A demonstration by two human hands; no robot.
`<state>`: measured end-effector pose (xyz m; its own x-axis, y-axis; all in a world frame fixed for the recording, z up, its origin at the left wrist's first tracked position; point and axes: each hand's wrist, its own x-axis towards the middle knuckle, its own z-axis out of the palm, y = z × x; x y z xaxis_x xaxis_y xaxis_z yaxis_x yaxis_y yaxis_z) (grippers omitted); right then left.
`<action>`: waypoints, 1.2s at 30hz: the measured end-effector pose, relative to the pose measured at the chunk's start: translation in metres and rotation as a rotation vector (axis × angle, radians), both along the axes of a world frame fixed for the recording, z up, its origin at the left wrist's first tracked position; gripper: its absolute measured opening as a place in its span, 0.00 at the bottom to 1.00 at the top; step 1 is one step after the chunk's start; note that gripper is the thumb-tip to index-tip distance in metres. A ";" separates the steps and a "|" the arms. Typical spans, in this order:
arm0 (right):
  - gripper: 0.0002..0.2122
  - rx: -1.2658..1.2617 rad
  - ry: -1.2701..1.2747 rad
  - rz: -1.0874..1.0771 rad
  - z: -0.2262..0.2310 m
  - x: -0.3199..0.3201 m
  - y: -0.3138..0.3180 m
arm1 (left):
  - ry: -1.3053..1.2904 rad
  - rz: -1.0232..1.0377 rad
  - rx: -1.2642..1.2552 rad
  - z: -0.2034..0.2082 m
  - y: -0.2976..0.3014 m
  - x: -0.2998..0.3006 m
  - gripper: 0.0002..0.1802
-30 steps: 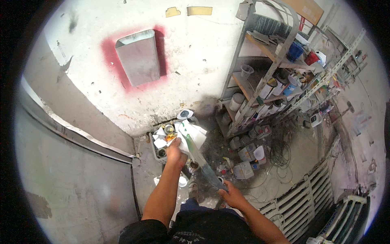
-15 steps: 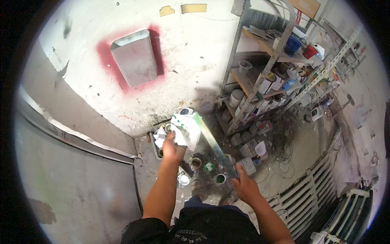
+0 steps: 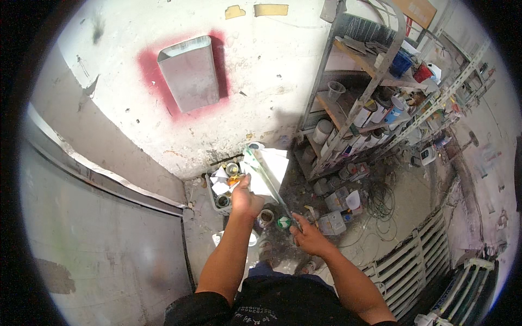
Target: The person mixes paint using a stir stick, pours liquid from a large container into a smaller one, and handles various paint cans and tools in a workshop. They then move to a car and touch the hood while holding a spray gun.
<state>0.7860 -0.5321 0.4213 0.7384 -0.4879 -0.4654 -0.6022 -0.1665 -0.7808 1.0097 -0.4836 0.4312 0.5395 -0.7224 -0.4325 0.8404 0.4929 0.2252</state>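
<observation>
My left hand (image 3: 246, 200) is closed on white paper (image 3: 276, 169), which it holds out in front of me at waist height. My right hand (image 3: 308, 236) grips the near end of a long, thin stirring stick (image 3: 279, 198) with a greenish, partly see-through look. The far part of the stick lies over the paper, where green smears show; whether it touches is hard to tell. Below, on the floor, stand an open can with brown contents (image 3: 266, 217) and a can with a green-and-white top (image 3: 283, 222).
A grey crate (image 3: 211, 196) with jars and paper scraps stands by the wall. A metal shelf rack (image 3: 348, 100) with paint cans rises to the right. Plastic containers (image 3: 332, 223), cables (image 3: 382, 202) and a white slatted panel (image 3: 416, 250) lie on the floor. A grey bin-shaped piece (image 3: 191, 76) hangs on the wall.
My right hand has moved left and slightly up, bringing the stick across the paper. My left hand has shifted a little to the right, and more of the paper shows.
</observation>
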 end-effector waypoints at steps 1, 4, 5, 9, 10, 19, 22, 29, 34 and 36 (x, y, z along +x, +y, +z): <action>0.27 0.017 0.019 0.005 -0.004 -0.003 0.003 | -0.028 -0.010 0.031 0.005 0.000 -0.004 0.18; 0.26 -0.027 0.100 0.035 -0.015 -0.017 0.015 | -0.069 -0.026 0.068 0.001 0.004 -0.004 0.17; 0.26 -0.020 0.140 0.053 -0.019 -0.025 0.020 | -0.075 -0.029 0.071 -0.001 0.006 -0.003 0.17; 0.25 -0.118 0.103 0.082 -0.036 -0.075 0.037 | -0.054 -0.010 0.115 -0.003 0.005 -0.003 0.18; 0.25 -0.169 0.040 0.081 -0.037 -0.083 0.037 | -0.043 -0.004 0.119 -0.002 0.005 -0.003 0.18; 0.35 -0.147 0.006 -0.200 0.038 -0.054 0.014 | -0.008 0.003 0.070 0.004 0.000 -0.018 0.20; 0.33 -0.333 0.198 -0.139 0.045 -0.015 0.006 | 0.007 0.004 -0.007 0.002 0.000 -0.021 0.20; 0.35 -0.272 0.219 -0.083 0.003 -0.035 0.012 | -0.083 -0.084 0.078 -0.017 0.002 -0.024 0.21; 0.36 -0.159 0.312 -0.097 0.004 -0.061 0.019 | -0.064 -0.078 0.060 -0.026 0.007 -0.027 0.23; 0.37 -0.203 0.274 -0.083 -0.010 -0.079 0.023 | -0.089 -0.092 0.010 -0.039 0.005 -0.019 0.22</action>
<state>0.7074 -0.5093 0.4114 0.5533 -0.6441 -0.5281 -0.8029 -0.2438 -0.5439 0.9905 -0.4787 0.3919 0.5075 -0.7666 -0.3934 0.8587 0.4118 0.3052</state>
